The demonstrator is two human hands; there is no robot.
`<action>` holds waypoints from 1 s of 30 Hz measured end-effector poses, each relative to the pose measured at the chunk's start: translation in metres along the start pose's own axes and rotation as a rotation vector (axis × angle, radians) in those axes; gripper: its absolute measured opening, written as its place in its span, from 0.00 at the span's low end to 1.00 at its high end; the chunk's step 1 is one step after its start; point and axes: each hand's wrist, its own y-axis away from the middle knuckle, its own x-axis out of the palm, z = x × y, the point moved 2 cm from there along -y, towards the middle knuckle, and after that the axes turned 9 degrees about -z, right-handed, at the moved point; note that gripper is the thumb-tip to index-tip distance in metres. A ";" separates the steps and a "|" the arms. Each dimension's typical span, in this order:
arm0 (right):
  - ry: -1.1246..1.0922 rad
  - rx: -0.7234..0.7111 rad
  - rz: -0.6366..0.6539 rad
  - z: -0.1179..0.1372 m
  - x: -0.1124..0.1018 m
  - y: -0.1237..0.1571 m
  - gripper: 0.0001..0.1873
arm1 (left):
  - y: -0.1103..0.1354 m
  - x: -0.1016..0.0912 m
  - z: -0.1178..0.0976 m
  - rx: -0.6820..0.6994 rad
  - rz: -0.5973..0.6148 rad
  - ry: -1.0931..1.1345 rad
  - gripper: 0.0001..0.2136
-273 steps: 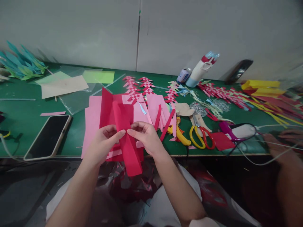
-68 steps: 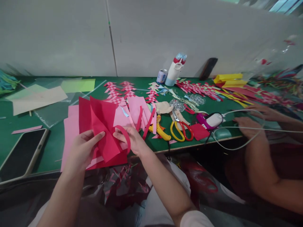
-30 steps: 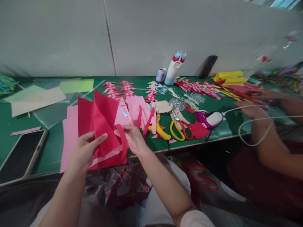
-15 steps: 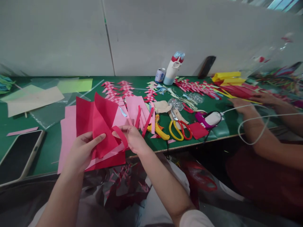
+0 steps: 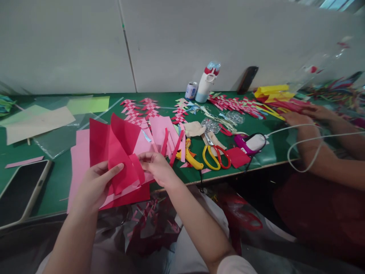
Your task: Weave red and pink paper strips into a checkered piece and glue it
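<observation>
My left hand (image 5: pixel 97 182) is closed on a folded sheet of red paper (image 5: pixel 121 163), thumb on its front face. At the sheet's right edge, my right hand (image 5: pixel 155 165) pinches a curled red paper strip (image 5: pixel 137 167); whether the strip is still joined to the sheet I cannot tell. Under both hands lie pink paper sheets (image 5: pixel 75 160) and more red paper. To the right of my right hand are loose red paper strips (image 5: pixel 177 148), a yellow glue gun (image 5: pixel 192 158) and scissors (image 5: pixel 211 156) with yellow and red handles.
A phone (image 5: pixel 21 194) lies at the left. Woven paper pieces (image 5: pixel 149 108), a can (image 5: pixel 191 90) and a bottle (image 5: pixel 207 85) stand or lie farther back. On the right, another person's hands (image 5: pixel 302 118) work near a white cable (image 5: pixel 289 152). The green table's front edge (image 5: pixel 256 168) is close.
My right hand has shifted slightly left, and the red strip has swung closer against the folded sheet. The other person's hands have moved a little, and the view has shifted slightly.
</observation>
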 end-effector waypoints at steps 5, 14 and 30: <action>0.008 -0.004 -0.001 0.003 0.001 0.001 0.20 | 0.000 -0.001 0.000 -0.003 0.010 -0.019 0.15; 0.023 0.007 -0.021 0.008 0.002 0.005 0.20 | 0.000 0.001 -0.001 0.016 0.016 -0.002 0.14; -0.014 0.011 -0.007 0.008 0.003 0.003 0.22 | -0.001 -0.001 0.000 -0.002 0.016 -0.012 0.13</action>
